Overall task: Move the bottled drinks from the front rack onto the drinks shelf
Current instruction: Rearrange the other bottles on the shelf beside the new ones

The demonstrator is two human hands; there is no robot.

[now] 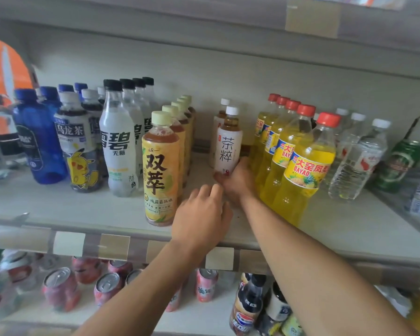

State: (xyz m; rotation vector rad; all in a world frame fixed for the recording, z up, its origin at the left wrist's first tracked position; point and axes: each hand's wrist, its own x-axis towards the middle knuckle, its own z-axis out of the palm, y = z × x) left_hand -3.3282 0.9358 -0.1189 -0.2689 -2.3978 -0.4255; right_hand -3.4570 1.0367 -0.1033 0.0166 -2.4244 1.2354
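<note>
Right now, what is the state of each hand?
Left hand: open, holding nothing.
Right hand: grips the white tea bottle at its base.

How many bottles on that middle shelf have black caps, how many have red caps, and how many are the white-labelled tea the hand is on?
Black-capped bottles: 4
Red-capped yellow bottles: 5
White-labelled tea bottles: 2
Total: 11

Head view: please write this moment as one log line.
stage: placing | right hand: grips base of white-labelled tea bottle with white cap on grey drinks shelf | left hand: open, empty
</note>
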